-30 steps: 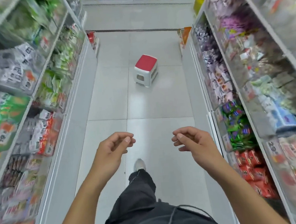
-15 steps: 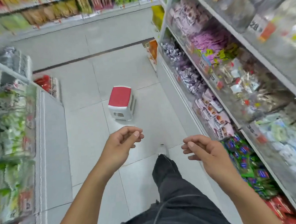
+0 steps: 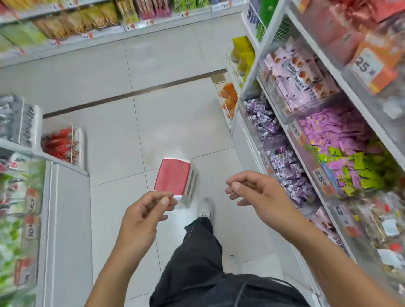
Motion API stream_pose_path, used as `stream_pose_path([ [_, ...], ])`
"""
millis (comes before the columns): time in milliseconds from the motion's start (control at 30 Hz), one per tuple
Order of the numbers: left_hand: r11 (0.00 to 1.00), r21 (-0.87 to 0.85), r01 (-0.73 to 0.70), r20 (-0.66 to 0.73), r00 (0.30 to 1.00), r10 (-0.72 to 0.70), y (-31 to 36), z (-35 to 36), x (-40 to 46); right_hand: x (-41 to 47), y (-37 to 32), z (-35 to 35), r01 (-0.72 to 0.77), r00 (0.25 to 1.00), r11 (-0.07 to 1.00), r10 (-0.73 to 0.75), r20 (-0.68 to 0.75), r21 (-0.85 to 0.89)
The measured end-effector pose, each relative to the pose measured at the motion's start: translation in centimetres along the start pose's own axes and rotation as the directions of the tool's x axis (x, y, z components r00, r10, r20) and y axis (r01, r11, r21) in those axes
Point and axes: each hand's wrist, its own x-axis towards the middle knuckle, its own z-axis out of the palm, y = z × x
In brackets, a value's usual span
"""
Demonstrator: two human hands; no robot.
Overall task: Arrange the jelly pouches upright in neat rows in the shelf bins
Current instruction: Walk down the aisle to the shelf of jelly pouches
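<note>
I stand in a shop aisle between two shelf units. My left hand (image 3: 144,213) and my right hand (image 3: 254,193) hang in front of me over the floor, fingers loosely curled, both holding nothing. Clear shelf bins (image 3: 288,133) on the right hold piles of small packets: purple wrapped ones (image 3: 285,169), pink and green sachets (image 3: 340,151) and pale pink packs (image 3: 296,74). Neither hand touches a bin. Which packets are the jelly pouches I cannot tell.
A red-topped white step stool (image 3: 174,180) stands on the tiled floor just beyond my left hand. Left shelves (image 3: 64,211) carry green and red packets in bins. A far shelf (image 3: 115,22) runs across the aisle end. My dark trouser leg and white shoe (image 3: 206,211) are below.
The view has swung to the right and advanced along the aisle; the stool is now closer, right ahead of my hands. Both hands keep the same loose curl.
</note>
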Motion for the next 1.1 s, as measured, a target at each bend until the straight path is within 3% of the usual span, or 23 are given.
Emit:
stream_pose_path([
  [167, 1.0, 0.008, 0.006, 0.029, 1.0, -0.006, 3.5, 0.7, 14.7, 13.3, -1.9, -1.2, -0.035, 0.999, 0.999, 0.034, -0.034, -0.015],
  [467, 0.99, 0.138, -0.033, 0.345, 0.938, -0.016, 15.6, 6.0, 36.4, 26.2, -7.5, -8.6, -0.099, 0.963, 0.992, 0.114, -0.244, 0.072],
  [633, 0.973, 0.221, -0.064, 0.473, 0.879, -0.05, 18.4, 12.1, 43.9, 30.1, -4.6, -12.5, -0.19, 0.939, 0.982, 0.173, -0.298, -0.026],
  [933, 0.941, 0.322, -0.104, 0.587, 0.802, -0.112, 18.3, 21.1, 52.9, 37.7, 2.0, -16.8, -0.353, 0.864, 0.928, 0.275, -0.422, -0.119],
  [1000, 0.909, 0.379, -0.171, 0.637, 0.761, -0.123, 17.5, 22.4, 55.1, 39.5, 2.9, -16.9, -0.372, 0.863, 0.91, 0.266, -0.429, -0.184],
  [1100, 0.758, 0.492, -0.428, 0.727, 0.681, -0.087, 14.7, 24.6, 59.1, 42.9, 5.5, -16.5, -0.463, 0.84, 0.825, 0.291, -0.459, -0.323],
])
